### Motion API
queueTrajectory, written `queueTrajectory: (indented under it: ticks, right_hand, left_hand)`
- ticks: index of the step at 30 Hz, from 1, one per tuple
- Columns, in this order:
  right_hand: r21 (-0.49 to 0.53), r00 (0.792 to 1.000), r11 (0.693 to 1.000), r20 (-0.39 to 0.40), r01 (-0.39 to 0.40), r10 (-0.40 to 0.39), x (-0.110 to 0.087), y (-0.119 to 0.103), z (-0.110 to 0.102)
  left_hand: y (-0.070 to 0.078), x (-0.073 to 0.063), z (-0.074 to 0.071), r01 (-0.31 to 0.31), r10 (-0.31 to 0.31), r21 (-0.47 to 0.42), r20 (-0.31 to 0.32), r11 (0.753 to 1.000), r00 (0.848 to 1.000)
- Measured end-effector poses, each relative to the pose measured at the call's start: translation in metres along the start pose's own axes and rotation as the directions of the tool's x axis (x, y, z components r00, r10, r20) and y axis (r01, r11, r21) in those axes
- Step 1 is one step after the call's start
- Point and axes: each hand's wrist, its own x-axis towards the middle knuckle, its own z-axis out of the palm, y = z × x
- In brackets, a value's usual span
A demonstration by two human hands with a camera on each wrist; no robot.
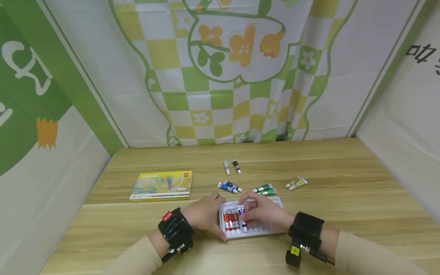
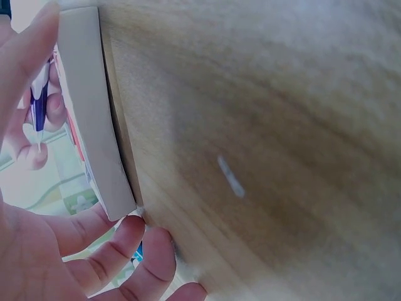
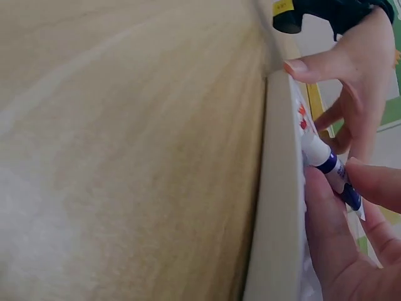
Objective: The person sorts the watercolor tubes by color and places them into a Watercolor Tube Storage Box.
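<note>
A white plastic tray [image 1: 252, 235] lies on the table, its left end held by my left hand [image 1: 205, 214], thumb at the front corner and fingers at the back. Several red-toned paint tubes [image 1: 231, 221] sit side by side at the tray's left. With my right hand [image 1: 264, 211] I pinch a purple paint tube [image 1: 244, 227] just right of them, cap toward me. In the right wrist view the purple tube [image 3: 338, 175] is tilted between thumb and finger over the tray [image 3: 279, 188]. Whether it touches the slot below, I cannot tell.
Behind the tray lie blue tubes [image 1: 227, 187], green tubes [image 1: 264, 188], yellowish tubes [image 1: 297, 183], and a grey-white tube [image 1: 225, 167] beside a black tube [image 1: 236, 166]. A yellow paint box [image 1: 161, 186] rests at the left. A patterned curtain [image 1: 227, 103] hangs behind the table.
</note>
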Motion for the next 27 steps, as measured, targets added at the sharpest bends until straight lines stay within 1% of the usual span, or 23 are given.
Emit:
queueTrajectory:
  ticks: [8,10,12,14,17,19,25,27]
  right_hand:
    - [-0.026,1.000,1.000,-0.013,0.013,-0.014,-0.001,0.001,0.004]
    - [-0.058,0.999,0.998,-0.012,0.033,-0.033,0.000,0.002,0.004]
    - [-0.121,0.998,0.991,-0.016,0.057,-0.060,0.001,0.002,0.004]
    - [-0.197,0.996,0.977,-0.023,0.077,-0.083,0.003,0.002,0.004]
    - [-0.307,0.994,0.948,-0.038,0.087,-0.104,0.005,0.000,0.003]
    - [-0.350,0.993,0.933,-0.039,0.087,-0.107,0.005,-0.001,0.002]
    - [-0.487,0.989,0.867,-0.033,0.108,-0.141,0.004,-0.007,0.002]
    - [-0.517,0.989,0.849,-0.032,0.107,-0.144,0.004,-0.008,0.003]
  left_hand:
    - [0.000,-0.001,-0.001,-0.001,0.001,-0.007,-0.004,1.000,1.000]
    - [0.001,-0.001,-0.001,-0.005,0.005,-0.003,-0.006,1.000,1.000]
    - [0.001,-0.001,-0.001,-0.005,0.005,-0.001,-0.007,1.000,1.000]
    - [0.002,-0.001,-0.001,-0.003,0.003,0.001,-0.007,1.000,1.000]
    - [0.001,-0.001,0.000,-0.003,0.003,0.002,-0.009,1.000,1.000]
    - [0.001,-0.001,0.000,-0.005,0.005,0.006,-0.012,1.000,1.000]
    - [-0.001,0.000,0.001,-0.009,0.009,0.013,-0.012,1.000,1.000]
    - [-0.001,0.001,0.001,-0.006,0.006,0.014,-0.009,1.000,1.000]
